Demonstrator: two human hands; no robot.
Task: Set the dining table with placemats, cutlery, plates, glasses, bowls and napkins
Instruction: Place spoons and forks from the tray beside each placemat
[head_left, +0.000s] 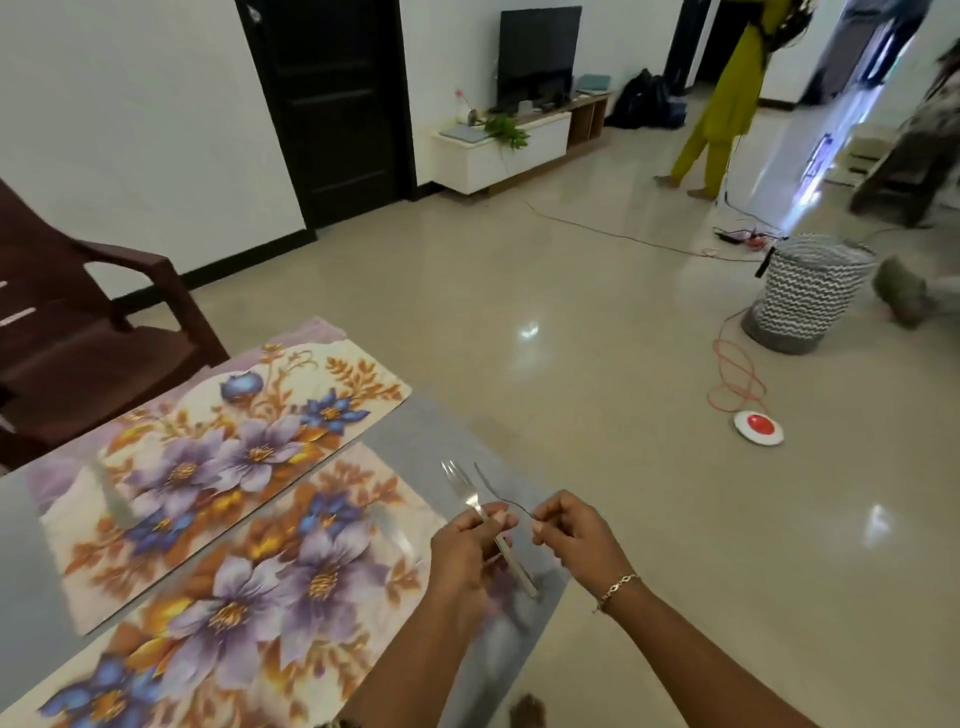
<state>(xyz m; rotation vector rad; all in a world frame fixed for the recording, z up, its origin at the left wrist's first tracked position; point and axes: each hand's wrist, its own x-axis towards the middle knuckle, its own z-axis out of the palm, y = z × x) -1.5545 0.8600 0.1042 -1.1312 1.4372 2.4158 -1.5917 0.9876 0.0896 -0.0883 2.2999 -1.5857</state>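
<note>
Near placemat (270, 587) and far placemat (218, 447) share the grey tabletop (415, 431). Over its right edge, left hand (467, 545) grips a fork (470, 499), right hand (576, 535) pinches a thin utensil (498, 496); open floor (519, 291) beyond.

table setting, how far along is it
Early. Done: the far placemat and near placemat lie side by side on the table. In hand: the left hand grips a fork, and the right hand pinches a second utensil, kind unclear. Neither is laid yet. Left: no plates, glasses, bowls or napkins are in view.
</note>
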